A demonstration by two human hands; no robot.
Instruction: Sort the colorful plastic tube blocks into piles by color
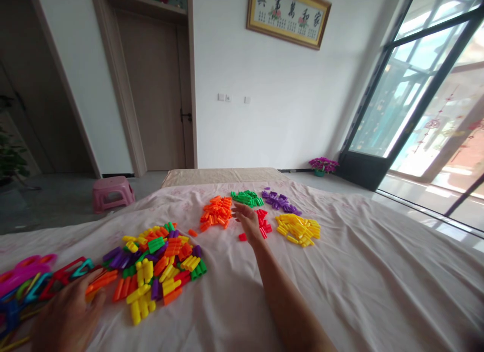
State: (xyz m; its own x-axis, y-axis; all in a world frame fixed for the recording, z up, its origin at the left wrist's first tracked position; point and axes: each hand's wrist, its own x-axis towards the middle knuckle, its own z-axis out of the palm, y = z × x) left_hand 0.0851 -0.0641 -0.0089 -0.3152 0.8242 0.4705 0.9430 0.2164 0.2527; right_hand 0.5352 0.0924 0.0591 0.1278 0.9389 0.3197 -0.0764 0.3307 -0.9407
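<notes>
**Two hands over sorted plastic pegs on a bed**

The right hand (pixel 247 222) is stretched far out over the pink bed sheet (pixel 378 281), with the forearm running back to the near edge. Its fingers are extended and slightly apart, pointing far and left, with nothing seen gripped in them. It lies just left of a small cluster of red pegs (pixel 263 223) and partly covers it. One stray red peg (pixel 242 236) lies just near of the hand.

Around that hand lie four single-colour piles:
- an orange pile (pixel 216 212) just to the left
- a green pile (pixel 247 197) on the far side
- a purple pile (pixel 280 201) far and to the right
- a yellow pile (pixel 298 227) to the right

A lone orange peg (pixel 192 233) sits apart, near and left of the orange pile.

The left hand (pixel 68 316) is at the near left, blurred, palm down with the fingers loosely spread. It rests on flat coloured frame shapes (pixel 34 281) at the left edge. Its fingertips touch the left fringe of a mixed heap of pegs (pixel 159 264), which lies well apart from the sorted piles.

Beyond the bed:
- a pink stool (pixel 112 191) on the floor at the left
- a wooden door (pixel 155 90) behind the stool
- a framed picture (pixel 288 15) high on the white wall
- a pot of purple flowers (pixel 323 165) by the glass door (pixel 416 100) on the right
</notes>
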